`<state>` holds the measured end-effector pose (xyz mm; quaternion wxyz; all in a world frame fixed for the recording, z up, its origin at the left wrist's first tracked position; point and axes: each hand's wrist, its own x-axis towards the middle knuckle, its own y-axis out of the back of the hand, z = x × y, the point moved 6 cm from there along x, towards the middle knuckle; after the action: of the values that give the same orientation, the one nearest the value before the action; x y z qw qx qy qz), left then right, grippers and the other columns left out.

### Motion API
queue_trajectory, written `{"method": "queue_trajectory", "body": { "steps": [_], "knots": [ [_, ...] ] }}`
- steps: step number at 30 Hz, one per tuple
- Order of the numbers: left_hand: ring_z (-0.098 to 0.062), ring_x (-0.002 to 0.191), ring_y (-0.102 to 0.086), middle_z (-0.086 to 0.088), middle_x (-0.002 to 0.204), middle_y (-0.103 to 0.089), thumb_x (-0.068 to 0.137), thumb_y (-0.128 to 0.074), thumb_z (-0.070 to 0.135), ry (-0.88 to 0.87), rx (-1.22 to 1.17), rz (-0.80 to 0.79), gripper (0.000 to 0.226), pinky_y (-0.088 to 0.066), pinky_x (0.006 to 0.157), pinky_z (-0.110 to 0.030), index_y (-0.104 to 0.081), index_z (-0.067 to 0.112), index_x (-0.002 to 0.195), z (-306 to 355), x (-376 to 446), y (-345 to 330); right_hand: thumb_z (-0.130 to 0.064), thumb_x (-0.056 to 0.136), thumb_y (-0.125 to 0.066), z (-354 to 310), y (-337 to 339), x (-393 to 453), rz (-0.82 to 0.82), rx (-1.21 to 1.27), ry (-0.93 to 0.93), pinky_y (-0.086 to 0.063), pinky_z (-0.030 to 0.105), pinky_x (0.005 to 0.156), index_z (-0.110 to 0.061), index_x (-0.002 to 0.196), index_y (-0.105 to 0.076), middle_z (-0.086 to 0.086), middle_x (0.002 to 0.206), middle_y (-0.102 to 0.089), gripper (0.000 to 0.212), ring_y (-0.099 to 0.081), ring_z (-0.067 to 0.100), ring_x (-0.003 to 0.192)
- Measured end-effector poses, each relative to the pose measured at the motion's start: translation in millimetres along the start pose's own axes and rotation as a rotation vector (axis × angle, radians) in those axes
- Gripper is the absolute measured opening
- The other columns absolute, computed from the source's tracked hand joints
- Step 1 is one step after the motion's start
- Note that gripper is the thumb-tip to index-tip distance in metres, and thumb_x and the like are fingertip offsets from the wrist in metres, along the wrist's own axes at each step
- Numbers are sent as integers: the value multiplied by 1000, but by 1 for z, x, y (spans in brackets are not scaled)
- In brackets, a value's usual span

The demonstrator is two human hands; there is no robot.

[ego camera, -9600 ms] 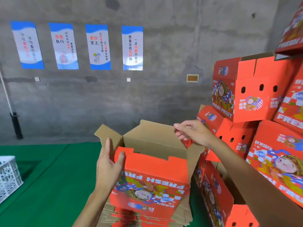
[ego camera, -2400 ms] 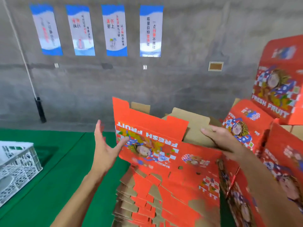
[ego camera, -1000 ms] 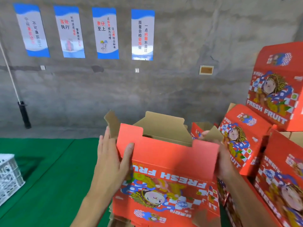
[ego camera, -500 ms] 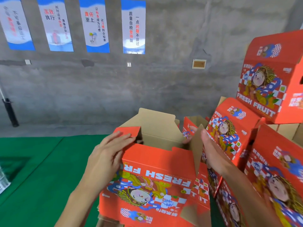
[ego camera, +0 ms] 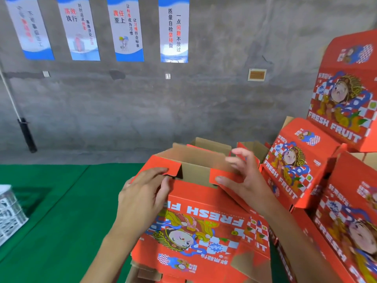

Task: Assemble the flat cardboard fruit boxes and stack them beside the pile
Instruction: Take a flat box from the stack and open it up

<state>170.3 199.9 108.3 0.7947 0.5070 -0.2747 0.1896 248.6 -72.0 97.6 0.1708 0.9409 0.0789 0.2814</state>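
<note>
A red cardboard fruit box (ego camera: 204,225) printed "FRESH FRUIT" stands opened up in front of me, its print upside down toward me. It sits on the pile of flat boxes (ego camera: 142,272), of which only a corner shows at the bottom. My left hand (ego camera: 142,199) presses the left end flap down over the opening, thumb against the front panel. On the right side my right hand (ego camera: 244,180) pushes the right end flap inward with spread fingers. The brown inside of the box shows between the two flaps.
Assembled red boxes (ego camera: 295,166) are stacked at the right, one (ego camera: 344,88) high up. Green flooring (ego camera: 51,211) spreads to the left, with a white perforated crate (ego camera: 8,215) at the left edge. A grey concrete wall with several posters (ego camera: 173,29) is behind.
Both end flaps have folded inward and down over the box opening under my hands. The right flap, upright half a second ago, now lies nearly flat. The view shifted slightly.
</note>
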Motion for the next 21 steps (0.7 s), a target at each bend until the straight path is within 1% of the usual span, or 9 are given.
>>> {"method": "queue_trajectory", "body": {
  "steps": [2, 4, 7, 10, 12, 15, 16, 18, 21],
  "knots": [
    [-1, 106, -54, 23, 112, -69, 105, -50, 37, 62, -23, 29, 19, -41, 85, -31, -67, 32, 98, -4, -1, 0, -52, 99, -64, -5, -7, -7, 7, -40, 33, -40, 23, 112, -38, 143, -48, -17, 132, -68, 50, -56, 1, 132],
    [-7, 96, -52, 18, 96, -65, 100, -54, 38, 101, -32, 27, 9, -34, 76, -30, -58, 32, 95, -5, -2, -2, -60, 106, -41, -6, -10, -9, -74, -178, 35, -38, 27, 116, -42, 131, -67, -26, 136, -63, 40, -52, -6, 133],
    [-6, 93, -54, 18, 98, -62, 103, -52, 39, 58, -39, 63, 9, -38, 73, -30, -60, 35, 104, -2, -3, -2, -64, 93, -58, -4, -15, -3, -238, -289, -71, -38, 30, 117, -48, 131, -66, -32, 141, -55, 42, -47, -11, 133],
    [-5, 112, -57, 21, 124, -62, 105, -42, 44, -45, 26, 44, 32, -52, 81, -36, -70, 39, 118, 0, -4, -6, -63, 91, -65, -1, -22, 9, -331, -501, -230, -40, 41, 116, -42, 150, -44, -14, 151, -51, 66, -50, 9, 136],
    [-2, 126, -50, 24, 139, -57, 104, -34, 53, -41, 25, 3, 45, -52, 89, -39, -77, 41, 112, -4, -3, -8, -59, 91, -66, -3, -32, 17, -335, -732, -214, -38, 43, 114, -32, 155, -38, -1, 150, -51, 74, -49, 21, 136],
    [0, 133, -48, 29, 135, -62, 100, -25, 62, -30, 11, -41, 62, -53, 96, -43, -82, 38, 103, -8, 0, -10, -60, 91, -65, -5, -48, 20, -320, -978, -150, -36, 42, 111, -26, 155, -36, 5, 141, -52, 78, -47, 28, 133],
    [-1, 133, -49, 29, 129, -65, 99, -23, 63, -24, 7, -54, 65, -53, 97, -44, -81, 37, 104, -9, 2, -10, -61, 92, -63, -4, -49, 22, -304, -960, -146, -36, 41, 111, -25, 154, -40, 5, 140, -53, 75, -48, 27, 133],
    [-4, 132, -52, 29, 122, -69, 99, -24, 64, -17, -2, -52, 64, -54, 96, -44, -81, 36, 107, -8, 4, -11, -60, 97, -58, -4, -38, 22, -180, -675, -195, -40, 40, 109, -20, 140, -59, 2, 136, -62, 59, -55, 22, 128],
    [-5, 132, -52, 28, 120, -69, 106, -30, 61, 14, -6, -20, 57, -55, 93, -41, -80, 35, 107, -11, 10, -12, -39, 108, -50, 4, 2, 14, 340, -111, -191, -49, 36, 92, -5, 105, -73, 10, 106, -74, 41, -66, 14, 99]
  ]
}}
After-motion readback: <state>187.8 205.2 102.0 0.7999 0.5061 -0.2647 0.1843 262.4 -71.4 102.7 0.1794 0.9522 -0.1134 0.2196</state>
